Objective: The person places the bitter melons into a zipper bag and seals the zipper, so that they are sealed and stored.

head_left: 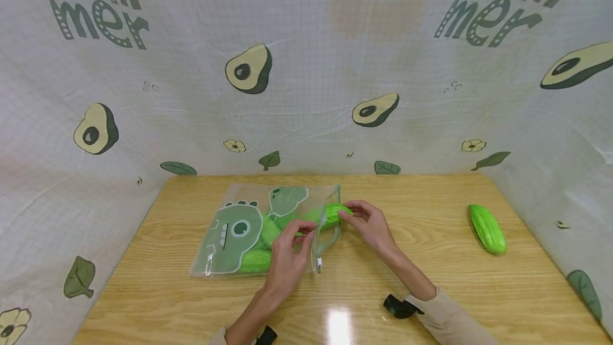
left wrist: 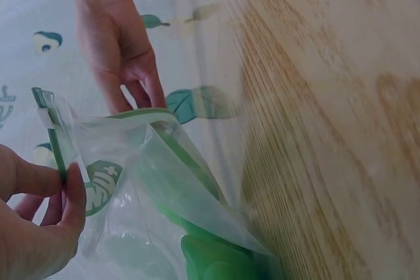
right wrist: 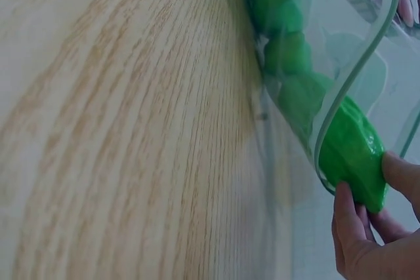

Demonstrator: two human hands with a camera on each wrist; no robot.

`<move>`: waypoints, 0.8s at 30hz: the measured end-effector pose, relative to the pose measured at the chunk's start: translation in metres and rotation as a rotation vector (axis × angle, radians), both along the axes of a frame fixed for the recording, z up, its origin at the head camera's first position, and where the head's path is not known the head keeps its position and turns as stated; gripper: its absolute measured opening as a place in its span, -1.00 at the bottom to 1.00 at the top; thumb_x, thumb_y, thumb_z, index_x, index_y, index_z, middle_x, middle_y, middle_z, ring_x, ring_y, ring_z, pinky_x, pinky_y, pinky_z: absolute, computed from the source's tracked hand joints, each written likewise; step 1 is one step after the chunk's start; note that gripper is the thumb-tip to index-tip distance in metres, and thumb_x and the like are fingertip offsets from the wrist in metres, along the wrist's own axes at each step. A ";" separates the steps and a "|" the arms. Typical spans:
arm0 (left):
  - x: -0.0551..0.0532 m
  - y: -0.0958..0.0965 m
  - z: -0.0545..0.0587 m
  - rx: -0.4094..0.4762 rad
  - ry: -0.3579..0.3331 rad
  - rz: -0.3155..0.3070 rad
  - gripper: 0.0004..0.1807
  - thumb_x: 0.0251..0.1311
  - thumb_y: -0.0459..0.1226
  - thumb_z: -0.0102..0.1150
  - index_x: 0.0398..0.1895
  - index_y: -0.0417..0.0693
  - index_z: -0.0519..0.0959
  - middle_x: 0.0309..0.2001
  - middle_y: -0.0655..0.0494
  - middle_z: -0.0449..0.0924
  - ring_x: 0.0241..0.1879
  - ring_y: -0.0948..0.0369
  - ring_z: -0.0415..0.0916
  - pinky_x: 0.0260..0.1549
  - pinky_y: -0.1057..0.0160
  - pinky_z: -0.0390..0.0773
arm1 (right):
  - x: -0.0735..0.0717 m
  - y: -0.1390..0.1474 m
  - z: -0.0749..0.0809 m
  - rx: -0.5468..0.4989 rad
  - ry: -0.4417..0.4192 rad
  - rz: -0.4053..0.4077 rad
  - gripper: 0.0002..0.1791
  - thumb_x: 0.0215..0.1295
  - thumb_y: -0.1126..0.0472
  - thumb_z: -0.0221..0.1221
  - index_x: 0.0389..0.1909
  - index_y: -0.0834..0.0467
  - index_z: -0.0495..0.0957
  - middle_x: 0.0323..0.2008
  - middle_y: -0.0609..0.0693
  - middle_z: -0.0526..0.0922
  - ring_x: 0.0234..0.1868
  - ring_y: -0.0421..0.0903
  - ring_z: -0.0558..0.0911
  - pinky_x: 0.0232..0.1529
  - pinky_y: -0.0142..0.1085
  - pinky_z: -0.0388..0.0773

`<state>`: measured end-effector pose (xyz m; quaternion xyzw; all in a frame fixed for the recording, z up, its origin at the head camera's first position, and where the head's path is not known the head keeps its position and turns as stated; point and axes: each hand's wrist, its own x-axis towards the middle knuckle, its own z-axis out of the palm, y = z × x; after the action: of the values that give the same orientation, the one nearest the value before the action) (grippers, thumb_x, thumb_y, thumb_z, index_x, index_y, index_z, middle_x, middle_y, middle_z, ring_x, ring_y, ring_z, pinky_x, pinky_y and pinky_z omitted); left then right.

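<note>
A clear zip bag point(head_left: 297, 196) with a green dinosaur print lies on the table, its mouth facing right. Several green toy cucumbers point(head_left: 256, 261) are inside it. With thumb and fingers, my left hand point(head_left: 289, 257) pinches the zip edge point(left wrist: 56, 142) of the bag's mouth and holds it up. My right hand point(head_left: 371, 228) grips the end of another toy cucumber point(right wrist: 354, 152), which lies partly inside the open mouth with its tip sticking out. In the left wrist view the bag's film hides most of that cucumber.
One more green toy cucumber point(head_left: 487, 229) lies alone at the right of the wooden table point(head_left: 407, 190). A white cloth point(head_left: 306, 137) printed with avocados and leaves rises behind the table and along both sides.
</note>
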<state>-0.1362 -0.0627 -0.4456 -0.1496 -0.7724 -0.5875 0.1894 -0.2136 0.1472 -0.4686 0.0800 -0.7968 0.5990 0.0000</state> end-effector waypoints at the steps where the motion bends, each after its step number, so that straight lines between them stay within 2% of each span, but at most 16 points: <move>1: 0.000 0.000 0.000 -0.002 0.000 -0.001 -0.80 0.32 -0.56 0.22 -0.08 -0.19 0.64 -0.15 0.03 0.65 -0.12 0.07 0.63 -0.04 0.19 0.72 | 0.000 -0.001 0.000 -0.001 -0.005 0.001 -0.58 0.39 0.13 0.34 0.14 0.30 0.59 0.12 0.19 0.63 0.14 0.06 0.61 0.21 -0.32 0.56; 12: -0.001 -0.002 -0.001 -0.014 0.019 -0.044 -0.80 0.34 -0.56 0.19 -0.09 -0.16 0.65 -0.15 0.02 0.64 -0.12 0.07 0.63 -0.04 0.19 0.73 | 0.003 -0.009 0.003 -0.031 -0.025 0.006 -0.58 0.39 0.13 0.35 0.14 0.30 0.59 0.10 0.19 0.64 0.13 0.08 0.62 0.22 -0.24 0.57; 24: -0.001 -0.003 0.000 -0.038 0.005 -0.080 -0.79 0.35 -0.56 0.18 -0.10 -0.14 0.65 -0.15 0.05 0.64 -0.12 0.09 0.63 -0.06 0.20 0.72 | 0.004 -0.015 -0.004 -0.077 -0.072 -0.015 -0.61 0.37 0.15 0.36 0.08 0.30 0.60 0.07 0.17 0.64 0.10 0.07 0.64 0.04 -0.44 0.60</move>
<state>-0.1373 -0.0658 -0.4453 -0.1855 -0.7762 -0.5796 0.1648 -0.2098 0.1323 -0.4722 0.0523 -0.7732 0.6317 -0.0208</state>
